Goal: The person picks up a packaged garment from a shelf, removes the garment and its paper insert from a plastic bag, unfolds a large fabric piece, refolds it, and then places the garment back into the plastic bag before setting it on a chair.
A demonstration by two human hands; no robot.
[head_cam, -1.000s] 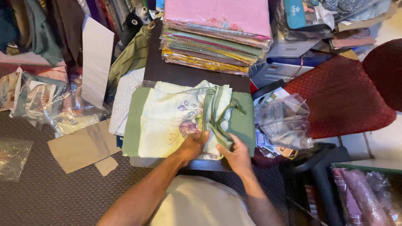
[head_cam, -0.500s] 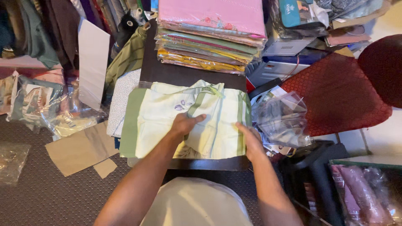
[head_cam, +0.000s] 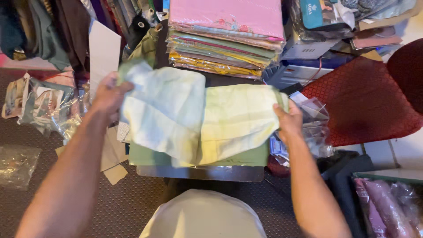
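Nearest the camera, both hands hold one pale green cloth point(head_cam: 202, 123) lifted over the front of the small dark bench point(head_cam: 200, 172). The left hand point(head_cam: 107, 94) has its grip closed on the cloth's raised left corner, and the right hand point(head_cam: 288, 122) pinches the right edge lower down, so the cloth hangs spread between them with one half doubled over the other. Under it a darker green fabric point(head_cam: 246, 158) lies flat on the bench. Beside the right hand sit clear plastic bags point(head_cam: 315, 125), crumpled, with contents too unclear to tell. Further back a stack of folded fabrics point(head_cam: 224, 37), pink on top, rests at the bench's far end. Left, on the floor, more plastic packets point(head_cam: 42, 108) hold folded cloth.
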